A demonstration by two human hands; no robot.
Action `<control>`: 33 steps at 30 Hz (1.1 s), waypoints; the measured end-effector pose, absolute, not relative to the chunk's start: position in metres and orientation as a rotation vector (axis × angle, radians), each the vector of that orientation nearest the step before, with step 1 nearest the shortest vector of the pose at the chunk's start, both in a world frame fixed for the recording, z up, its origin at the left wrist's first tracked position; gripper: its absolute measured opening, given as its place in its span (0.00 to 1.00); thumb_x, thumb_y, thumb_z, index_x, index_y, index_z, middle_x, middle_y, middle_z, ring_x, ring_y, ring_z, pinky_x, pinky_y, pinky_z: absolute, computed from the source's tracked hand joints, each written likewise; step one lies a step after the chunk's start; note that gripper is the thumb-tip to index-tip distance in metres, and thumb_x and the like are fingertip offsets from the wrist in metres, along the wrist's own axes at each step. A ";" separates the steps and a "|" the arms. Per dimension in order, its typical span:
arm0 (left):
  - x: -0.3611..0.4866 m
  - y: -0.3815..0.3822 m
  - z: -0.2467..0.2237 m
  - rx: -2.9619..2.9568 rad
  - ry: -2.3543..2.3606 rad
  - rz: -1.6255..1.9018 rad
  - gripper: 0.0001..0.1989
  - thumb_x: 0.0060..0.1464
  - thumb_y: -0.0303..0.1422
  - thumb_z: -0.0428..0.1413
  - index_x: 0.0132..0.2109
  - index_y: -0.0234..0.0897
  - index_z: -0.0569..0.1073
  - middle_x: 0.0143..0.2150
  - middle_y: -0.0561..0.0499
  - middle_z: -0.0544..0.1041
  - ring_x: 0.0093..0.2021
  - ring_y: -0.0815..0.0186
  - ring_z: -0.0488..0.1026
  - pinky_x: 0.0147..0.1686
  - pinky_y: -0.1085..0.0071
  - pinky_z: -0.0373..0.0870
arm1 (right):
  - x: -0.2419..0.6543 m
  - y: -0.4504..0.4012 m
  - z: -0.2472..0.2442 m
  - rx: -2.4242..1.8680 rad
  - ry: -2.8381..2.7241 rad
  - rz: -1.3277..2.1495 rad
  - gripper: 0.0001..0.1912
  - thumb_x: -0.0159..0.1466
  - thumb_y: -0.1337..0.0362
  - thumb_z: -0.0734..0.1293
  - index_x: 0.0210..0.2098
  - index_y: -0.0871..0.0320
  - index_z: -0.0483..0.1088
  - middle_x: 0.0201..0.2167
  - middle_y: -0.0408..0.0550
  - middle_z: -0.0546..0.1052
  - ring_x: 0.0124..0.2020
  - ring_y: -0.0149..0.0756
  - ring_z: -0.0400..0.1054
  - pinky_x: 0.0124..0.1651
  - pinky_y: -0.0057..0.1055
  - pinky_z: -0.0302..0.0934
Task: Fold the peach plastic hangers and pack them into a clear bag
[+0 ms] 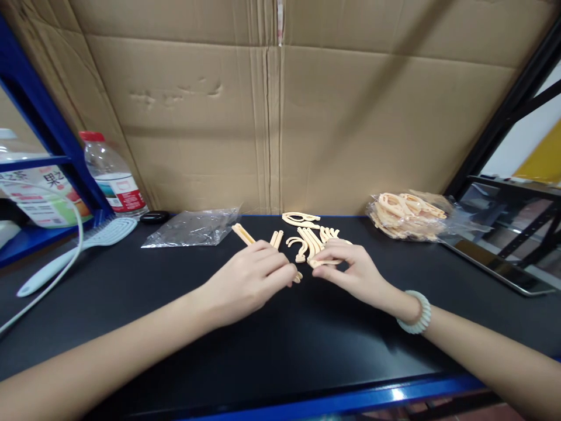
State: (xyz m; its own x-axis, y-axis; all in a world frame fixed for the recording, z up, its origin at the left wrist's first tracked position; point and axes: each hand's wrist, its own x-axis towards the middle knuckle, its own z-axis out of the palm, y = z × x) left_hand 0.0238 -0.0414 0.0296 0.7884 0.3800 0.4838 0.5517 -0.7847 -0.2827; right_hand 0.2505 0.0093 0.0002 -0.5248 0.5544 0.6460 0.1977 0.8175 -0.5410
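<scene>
My left hand (249,283) is closed around a beige plastic hanger arm (243,234). One end sticks out past the knuckles, and beige tips show below the fingers. My right hand (359,272) pinches another thin beige hanger piece (324,264) between thumb and fingers, slightly apart from the left. Just behind the hands lie loose beige parts: a curved hook (301,248), a row of curved hanger arms (311,241), two straight bars (276,239) and more curved pieces (328,233). Farther back rests a looped hanger piece (300,220). My fingers hide part of what each hand holds.
A clear bag of beige hanger parts (405,215) sits at back right, beside a dark tablet (499,266). On the left are a flat clear bag (193,227), a black case (154,217), a blue hairbrush (87,245), a cable and a red-capped bottle (114,178). Cardboard (197,128) stands behind.
</scene>
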 end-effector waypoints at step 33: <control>0.008 -0.007 -0.014 -2.575 -1.272 -0.459 0.12 0.62 0.35 0.52 0.49 0.40 0.76 0.53 0.44 0.72 0.51 0.57 0.71 0.45 0.61 0.74 | 0.238 0.052 -0.018 -0.548 -2.468 -0.010 0.07 0.65 0.62 0.66 0.39 0.53 0.76 0.40 0.47 0.76 0.47 0.41 0.64 0.52 0.42 0.59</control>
State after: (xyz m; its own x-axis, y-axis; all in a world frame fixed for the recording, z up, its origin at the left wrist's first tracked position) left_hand 0.0082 -0.0072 -0.0140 0.5737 0.7274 0.3765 0.8002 -0.5958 -0.0683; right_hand 0.2377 0.0520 -0.0180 -0.7324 0.3827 0.5632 0.3872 0.9145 -0.1178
